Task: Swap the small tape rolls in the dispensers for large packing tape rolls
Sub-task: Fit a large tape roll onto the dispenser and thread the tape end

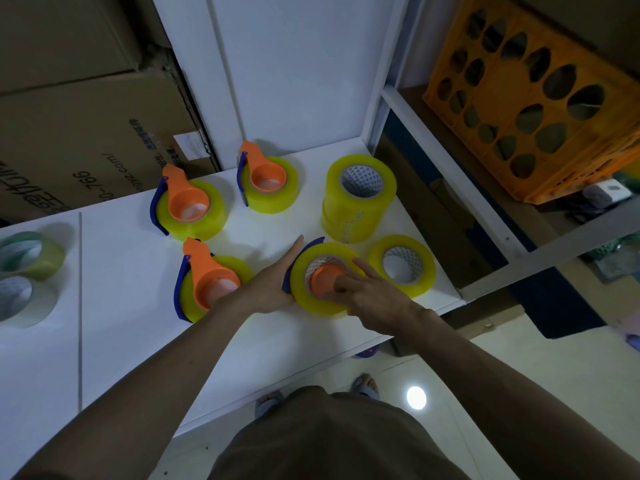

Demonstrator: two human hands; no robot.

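Observation:
A large yellow tape roll [313, 299] lies flat near the white table's [145, 341] front right, on a dispenser with an orange hub [323, 280] and a blue blade guard [311, 243]. My left hand [273, 282] presses flat against the roll's left side, fingers straight. My right hand [369, 294] grips the roll's right rim, thumb on the orange hub, index finger lying across the top. Three more orange dispensers [188, 207] [267, 181] [209, 284] carry yellow rolls. A stack of large rolls [358, 202] and a single large roll [401, 268] stand to the right.
Two thinner, paler rolls [29, 254] [15, 301] lie at the table's left edge. Cardboard boxes [86, 133] are stacked at the back left. A shelf frame [446, 168] with an orange crate [540, 109] stands right of the table. My feet show on the tiled floor below.

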